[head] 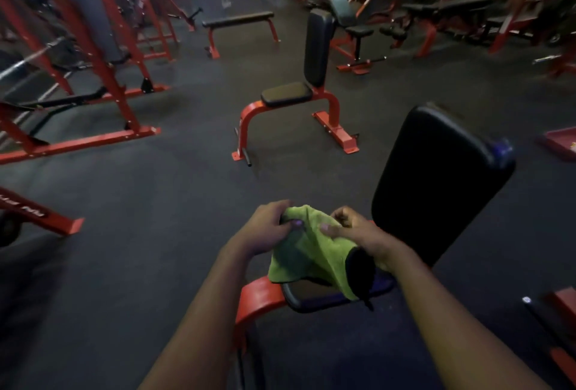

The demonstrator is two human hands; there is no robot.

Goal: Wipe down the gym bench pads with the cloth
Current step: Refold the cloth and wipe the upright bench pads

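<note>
Left grip (271,227) pinches the upper left edge of the cloth (308,255), and right grip (358,233) pinches the upper right. We note the cloth hanging bunched just over the seat pad (311,297), beside the upright back pad (436,180); contact unclear. We judge no stroke underway, with both pads left to wipe. Cloth: green, creased, dark trim at lower corner.

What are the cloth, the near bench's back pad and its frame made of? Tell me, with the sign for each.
Cloth: soft matte green fabric, probably microfibre; it folds and drapes limply. Back pad: black vinyl or leather-like cover, presumably padded; smooth with a dull sheen and rounded edges. Frame: likely metal, glossy red paint; rigid curved bar.
</note>
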